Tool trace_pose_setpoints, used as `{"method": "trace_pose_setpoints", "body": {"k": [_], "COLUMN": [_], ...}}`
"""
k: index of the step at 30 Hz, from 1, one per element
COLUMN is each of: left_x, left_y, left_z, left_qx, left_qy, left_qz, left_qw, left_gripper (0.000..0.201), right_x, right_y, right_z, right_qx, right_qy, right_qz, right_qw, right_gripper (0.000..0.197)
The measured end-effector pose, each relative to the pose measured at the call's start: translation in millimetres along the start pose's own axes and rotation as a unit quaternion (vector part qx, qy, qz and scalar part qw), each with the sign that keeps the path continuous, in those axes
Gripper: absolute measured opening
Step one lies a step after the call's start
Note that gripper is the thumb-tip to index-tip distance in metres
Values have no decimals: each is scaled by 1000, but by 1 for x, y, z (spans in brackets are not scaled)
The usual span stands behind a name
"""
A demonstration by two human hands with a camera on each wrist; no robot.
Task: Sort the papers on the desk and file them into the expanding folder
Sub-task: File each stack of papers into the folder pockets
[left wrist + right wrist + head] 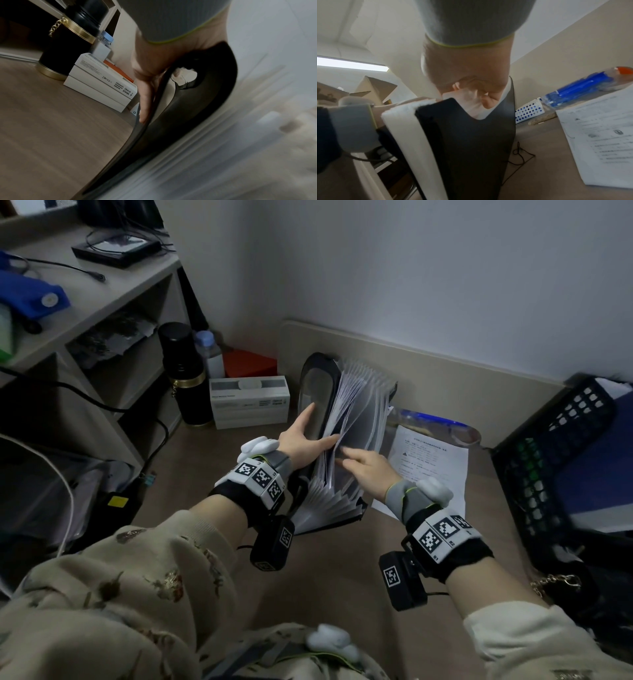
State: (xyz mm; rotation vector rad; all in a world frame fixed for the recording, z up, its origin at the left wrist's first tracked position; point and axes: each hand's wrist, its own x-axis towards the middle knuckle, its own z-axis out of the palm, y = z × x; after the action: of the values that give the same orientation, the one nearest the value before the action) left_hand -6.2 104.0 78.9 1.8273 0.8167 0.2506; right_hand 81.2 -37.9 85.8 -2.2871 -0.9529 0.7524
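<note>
A black expanding folder (317, 385) stands open on the desk in the head view, its pockets fanned and stuffed with white papers (352, 412). My left hand (303, 436) grips its front cover (188, 121), fingers along the outside and thumb on the inner side. My right hand (364, 465) reaches into the pockets from the right, and its fingers (481, 104) hook over the notched top of a dark divider (471, 142). A thick white paper stack (409, 135) sits just left of that divider. A printed sheet (431, 470) lies flat on the desk to the folder's right.
A clear sleeve with blue pens (433, 422) lies behind the printed sheet. A black flask (186, 378), white boxes (248, 402) and a red box (250, 362) stand at the back left beside a shelf unit (102, 302). A black mesh basket (555, 460) is on the right.
</note>
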Motion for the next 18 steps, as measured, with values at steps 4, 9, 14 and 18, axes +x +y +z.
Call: {"method": "trace_pose_setpoints", "body": {"k": [4, 9, 14, 18], "left_x": [-2, -1, 3, 2], "left_y": [1, 1, 0, 1], "left_z": [-2, -8, -8, -1], "left_qx": [-10, -38, -20, -6], "left_qy": [-8, -43, -73, -59], "left_qz": [-7, -15, -31, -33], "left_qw": [1000, 998, 997, 998], "left_gripper": [97, 123, 122, 107], "right_x": [-4, -6, -10, -8], "right_y": [-8, -2, 15, 31], "right_z": [2, 0, -4, -8], "right_qx": [-116, -156, -98, -29], "right_qy": [-52, -57, -75, 60], "right_qz": [-36, -50, -84, -127], "right_qw": [991, 985, 989, 990], "right_gripper": [34, 33, 40, 37]}}
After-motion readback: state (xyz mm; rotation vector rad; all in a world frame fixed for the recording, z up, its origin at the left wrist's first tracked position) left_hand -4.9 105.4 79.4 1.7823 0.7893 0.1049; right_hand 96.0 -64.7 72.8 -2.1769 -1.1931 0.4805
